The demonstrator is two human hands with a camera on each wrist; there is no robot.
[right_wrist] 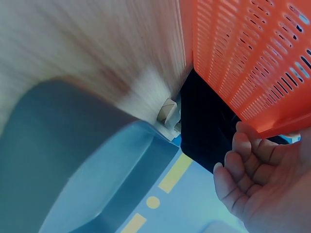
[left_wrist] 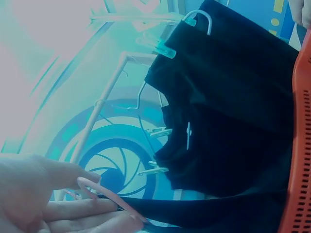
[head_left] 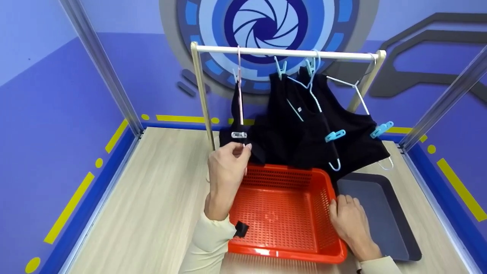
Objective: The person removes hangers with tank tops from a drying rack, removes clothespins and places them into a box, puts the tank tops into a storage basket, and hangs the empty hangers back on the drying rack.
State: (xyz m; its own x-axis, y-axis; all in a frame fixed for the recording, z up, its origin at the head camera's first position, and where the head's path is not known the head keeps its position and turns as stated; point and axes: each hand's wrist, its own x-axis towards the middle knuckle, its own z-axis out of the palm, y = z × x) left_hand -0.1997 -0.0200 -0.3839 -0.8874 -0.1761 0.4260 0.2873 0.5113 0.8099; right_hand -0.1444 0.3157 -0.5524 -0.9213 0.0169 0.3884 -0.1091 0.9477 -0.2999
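My left hand (head_left: 228,163) pinches one end of a pink hanger (left_wrist: 114,196) between thumb and fingers. Black cloth hangs along this hanger, and a small white label (head_left: 239,134) shows just above the fingertips. To its right, a black sleeveless top (head_left: 289,118) hangs on a light blue hanger (head_left: 315,99), held by blue clothespins (head_left: 335,136). At the right rim of a red plastic basket (head_left: 289,255) rests my right hand (head_left: 350,220). Its fingers are loosely bent outside the rim, beside the basket wall in the right wrist view.
A wooden rack (head_left: 285,51) carries the hangers behind the basket. Another black top (head_left: 352,121) hangs at the rack's right on a white hanger (head_left: 361,97). A dark grey tray (head_left: 399,220) lies right of the basket. Metal posts (head_left: 102,68) and blue walls enclose the tabletop.
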